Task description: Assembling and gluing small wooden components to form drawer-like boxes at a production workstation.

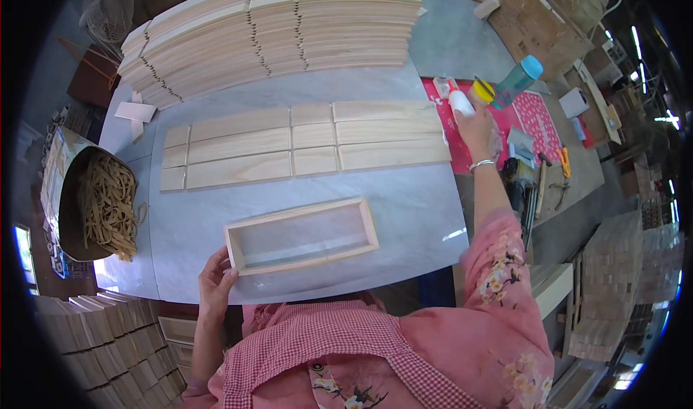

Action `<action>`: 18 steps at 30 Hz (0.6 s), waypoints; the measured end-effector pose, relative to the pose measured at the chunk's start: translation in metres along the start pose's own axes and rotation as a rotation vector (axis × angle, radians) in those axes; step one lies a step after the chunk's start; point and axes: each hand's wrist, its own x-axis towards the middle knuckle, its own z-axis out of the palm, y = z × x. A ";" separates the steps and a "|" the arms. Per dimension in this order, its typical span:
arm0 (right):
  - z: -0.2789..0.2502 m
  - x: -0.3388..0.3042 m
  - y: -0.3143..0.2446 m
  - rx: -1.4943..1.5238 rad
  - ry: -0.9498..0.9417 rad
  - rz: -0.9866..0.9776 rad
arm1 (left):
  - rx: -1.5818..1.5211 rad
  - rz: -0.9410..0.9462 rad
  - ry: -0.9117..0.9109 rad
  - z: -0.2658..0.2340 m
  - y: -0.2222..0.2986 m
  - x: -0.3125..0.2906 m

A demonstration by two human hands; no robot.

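Observation:
A shallow rectangular wooden frame [309, 260] lies on the pale marbled tabletop near its front edge. My left hand [215, 283] pinches the frame's near left corner, with the thumb on the near side and the fingers behind. Out to the right, my right hand [476, 131] is closed around a white squeeze bottle [460, 103] with a red tip, over a pink mat [453, 131]. The bottle leans toward the far left; whether its base touches the mat is hidden. Beyond the frame, flat wooden slats [242, 168] lie in three rows of long and short pieces.
Tall stacks of wooden slats [339, 33] stand along the back. At the left is a bin of tan bands [112, 203]. A yellow-topped container [482, 91], a teal bottle [516, 82], a hammer [541, 185] and orange-handled pliers [564, 162] lie or stand at the right.

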 end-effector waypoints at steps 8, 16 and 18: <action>0.028 0.025 0.025 0.232 -0.215 0.308 | 0.143 0.030 0.048 0.000 -0.004 -0.004; 0.018 0.011 0.018 0.092 -0.221 0.208 | 0.151 0.039 0.074 0.009 -0.001 -0.007; 0.009 0.006 0.001 0.025 -0.356 0.234 | 0.220 0.017 0.067 0.006 -0.003 -0.011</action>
